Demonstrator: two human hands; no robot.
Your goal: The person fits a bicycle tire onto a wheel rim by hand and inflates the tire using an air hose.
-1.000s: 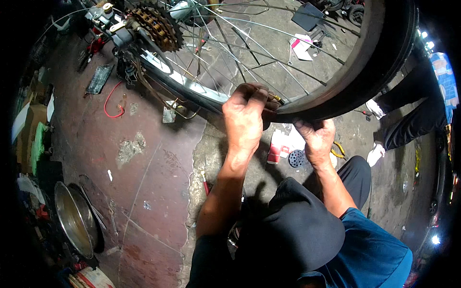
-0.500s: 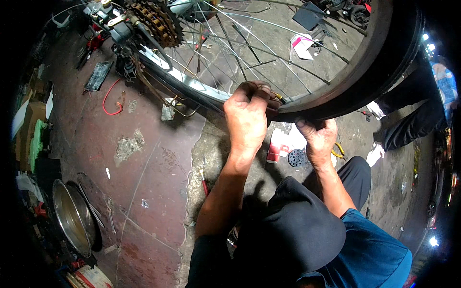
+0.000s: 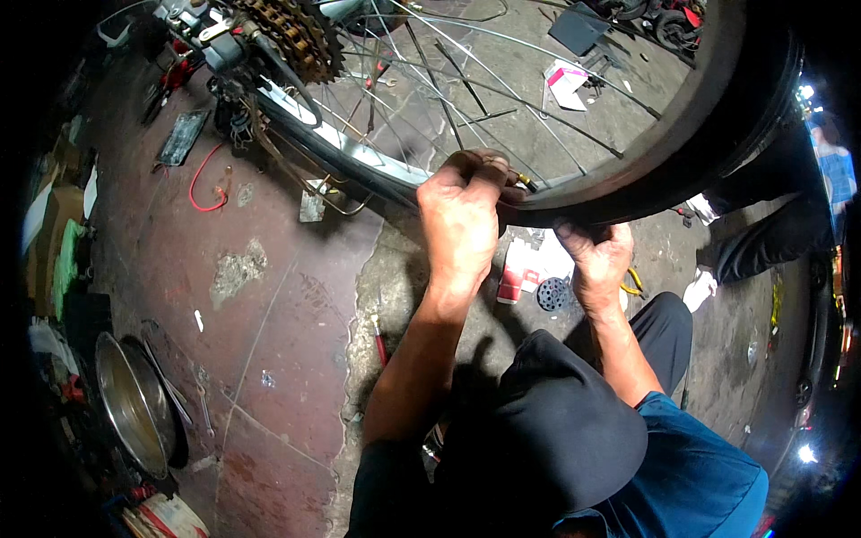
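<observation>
A bicycle wheel with a black tyre and a silver rim is in front of me. My left hand is closed over the rim and tyre, thumb and fingers bent together beside a brass-coloured valve stem with a dark tip. Lower on the outer side, my right hand grips the tyre's edge between thumb and fingers. Its fingertips are partly hidden behind the tyre. Rusty rear sprockets and a derailleur sit at the upper left.
On the floor below the wheel lie a red and white box, a round black perforated piece and yellow-handled pliers. A metal basin stands at the left. Another person's dark-trousered legs are at the right.
The right part of the wheel has shifted slightly to the right. Both hands keep their grip in nearly the same places.
</observation>
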